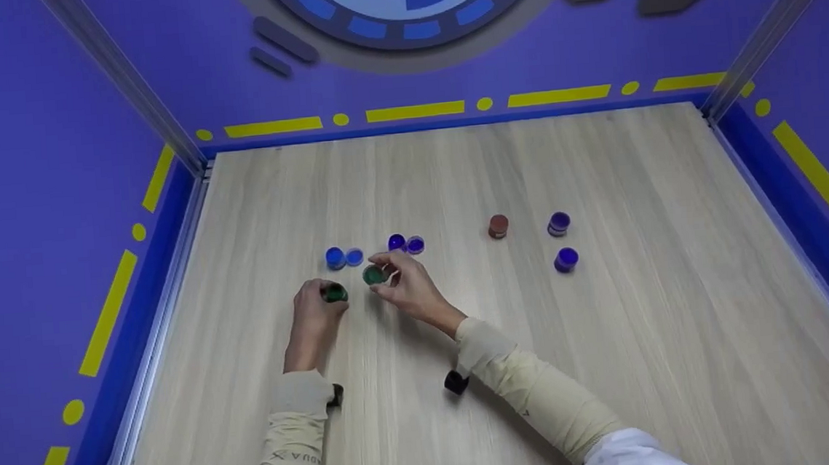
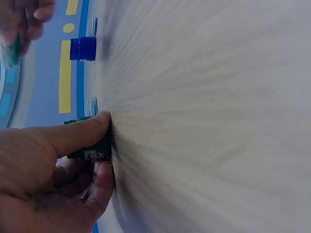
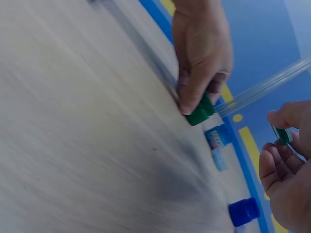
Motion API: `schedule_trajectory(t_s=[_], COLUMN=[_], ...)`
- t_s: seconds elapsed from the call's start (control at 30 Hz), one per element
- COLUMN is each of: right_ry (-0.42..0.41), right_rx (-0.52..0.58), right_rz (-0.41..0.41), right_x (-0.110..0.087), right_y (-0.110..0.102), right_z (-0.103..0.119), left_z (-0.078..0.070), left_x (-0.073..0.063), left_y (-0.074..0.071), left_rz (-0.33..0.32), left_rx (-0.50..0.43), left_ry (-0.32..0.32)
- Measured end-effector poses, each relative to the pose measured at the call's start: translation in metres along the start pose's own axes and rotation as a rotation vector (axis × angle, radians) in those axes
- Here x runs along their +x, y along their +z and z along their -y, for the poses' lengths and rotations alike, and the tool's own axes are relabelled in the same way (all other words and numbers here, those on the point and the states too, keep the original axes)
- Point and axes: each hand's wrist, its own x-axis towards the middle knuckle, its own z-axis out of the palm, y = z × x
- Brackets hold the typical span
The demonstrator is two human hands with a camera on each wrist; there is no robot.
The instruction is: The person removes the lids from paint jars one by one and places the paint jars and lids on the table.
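Observation:
My left hand (image 1: 312, 316) grips a small green paint jar (image 1: 335, 293), thumb on one side and fingers on the other. In the left wrist view that jar (image 2: 101, 144) stands on the table, a white label showing on its side. A short way to the right, my right hand (image 1: 412, 287) pinches a green lid (image 1: 374, 275) by its edge. The right wrist view has this lid (image 3: 282, 135) held above the table, apart from the jar. Just beyond the hands are a blue jar (image 1: 334, 258) with a lid (image 1: 354, 256) beside it, and a dark blue jar (image 1: 396, 242) with its lid (image 1: 415, 245).
To the right, a reddish-brown jar (image 1: 498, 226) and two purple jars (image 1: 559, 224) stand on the wooden table (image 1: 648, 333). Blue panels with yellow marks enclose the table at the back and both sides. Metal posts (image 1: 757, 26) rise at the rear corners.

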Motion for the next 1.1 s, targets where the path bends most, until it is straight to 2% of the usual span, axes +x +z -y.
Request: schedule_trajectory(t_s=[0.27,0.6,0.7,0.9,1.1], right_ry=[0.002,0.056,0.064,0.106,0.121], right_rx=[-0.153,-0.351,-0.377,-0.381,-0.384], right_rz=[0.072,0.107,0.123,0.160,0.183], right_x=[0.009,0.018,0.020,0.024,0.025], right_y=[0.028,0.043,0.045,0.047,0.048], right_z=[-0.013,-0.016,-0.015,-0.011,-0.008], left_z=[-0.001,0.001,0.003,0.002,0.002], left_x=[0.004,0.005,0.005,0.004,0.003], left_y=[0.003,0.004,0.003,0.002,0.001], left_rz=[-0.013,-0.051,-0.054,-0.034,-0.025], left_rx=[-0.010,0.004,0.004,-0.015,-0.004], left_ry=[0.028,0.095,0.088,0.024,0.016])
